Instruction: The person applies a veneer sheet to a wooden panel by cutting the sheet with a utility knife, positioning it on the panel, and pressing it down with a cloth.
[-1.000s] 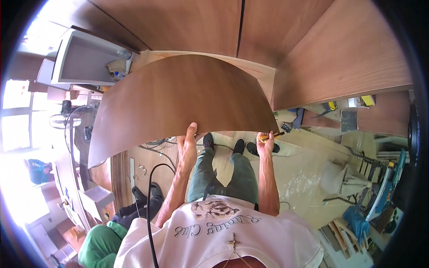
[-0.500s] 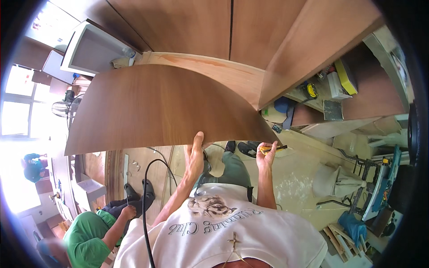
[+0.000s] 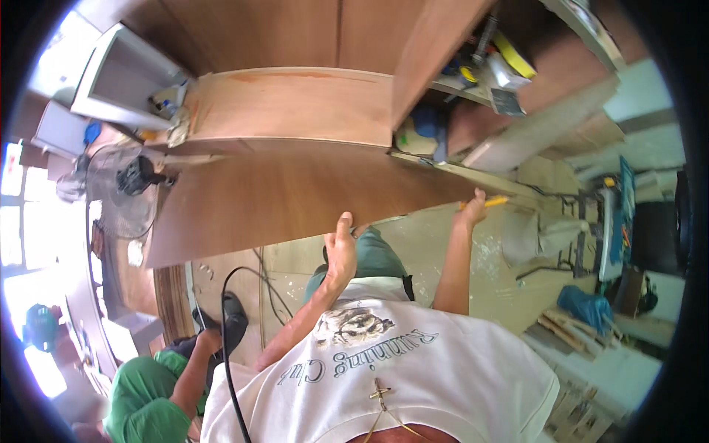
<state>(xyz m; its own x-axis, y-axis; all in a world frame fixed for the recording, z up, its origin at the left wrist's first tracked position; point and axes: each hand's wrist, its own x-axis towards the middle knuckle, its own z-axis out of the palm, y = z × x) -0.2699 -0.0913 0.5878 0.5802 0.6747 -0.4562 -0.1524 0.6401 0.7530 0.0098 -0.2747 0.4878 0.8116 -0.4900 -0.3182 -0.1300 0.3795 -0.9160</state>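
Note:
A large brown wood-grain panel (image 3: 273,199) stretches across the space in front of me, its near edge slanting up toward the right. My left hand (image 3: 341,251) grips that near edge around the middle, thumb on the top face and fingers hidden beneath. At the panel's right corner, my right hand (image 3: 473,210) is closed around a slim yellow tool (image 3: 496,201) that looks like a utility knife and sticks out to the right. This hand is against the corner; whether it also grips the panel I cannot tell.
A wooden cabinet (image 3: 295,103) stands ahead, with a shelf of tools (image 3: 473,85) at its right. A fan (image 3: 122,184) is close to the panel's left end. A person in green (image 3: 151,395) sits at lower left. A black cable (image 3: 227,325) hangs beside my left arm.
The panel has swung lower and away from the cabinet front, showing more of the cabinet's pale board. My right hand has moved up and right with the yellow tool. The view has shifted too.

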